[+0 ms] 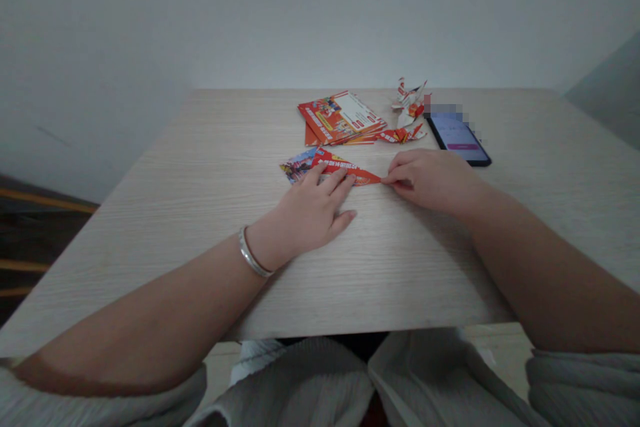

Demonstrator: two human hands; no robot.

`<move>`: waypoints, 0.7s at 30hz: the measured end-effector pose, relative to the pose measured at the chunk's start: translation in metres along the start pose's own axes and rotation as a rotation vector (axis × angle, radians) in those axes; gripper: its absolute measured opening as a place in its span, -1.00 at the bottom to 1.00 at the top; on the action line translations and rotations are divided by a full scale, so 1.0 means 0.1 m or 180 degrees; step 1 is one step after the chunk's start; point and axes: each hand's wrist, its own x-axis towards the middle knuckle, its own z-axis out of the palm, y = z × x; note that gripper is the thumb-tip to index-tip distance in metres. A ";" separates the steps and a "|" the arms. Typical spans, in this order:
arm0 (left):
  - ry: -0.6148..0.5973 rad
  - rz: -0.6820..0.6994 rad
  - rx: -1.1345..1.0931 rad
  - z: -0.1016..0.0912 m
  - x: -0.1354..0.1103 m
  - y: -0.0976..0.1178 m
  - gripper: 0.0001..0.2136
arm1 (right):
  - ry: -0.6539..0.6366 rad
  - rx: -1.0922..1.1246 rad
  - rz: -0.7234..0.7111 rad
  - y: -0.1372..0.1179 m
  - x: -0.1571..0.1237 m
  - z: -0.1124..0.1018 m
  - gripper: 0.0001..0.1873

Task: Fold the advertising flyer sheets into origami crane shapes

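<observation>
Desk: pale wood, by which all items are borne. Left hand: spread; a partly folded leaflet is held down by it, before the leaflet stack. Right hand: the leaflet's pointed tip is pinched. Phone: laid beyond. Paper figures: placed between stack and phone. Folding is judged in hand; a firmly pressed crease is called for.

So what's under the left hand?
A folded printed paper sticks out from under the left hand, on the table. Whatever lies directly beneath the hand is covered.
</observation>
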 end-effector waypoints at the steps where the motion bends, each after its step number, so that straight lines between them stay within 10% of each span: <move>1: -0.0001 0.0006 0.0002 -0.01 0.00 0.00 -0.39 | 0.0001 -0.0006 0.0010 0.00 0.00 -0.01 -0.72; 15: 0.0222 0.0213 0.0228 0.00 -0.01 -0.01 -0.41 | 0.0149 0.0547 0.0455 -0.02 -0.01 0.03 -0.67; 21: 0.0191 0.0178 0.0284 -0.03 0.01 -0.02 -0.40 | 0.0213 0.0505 -0.0106 -0.10 0.03 0.11 -0.68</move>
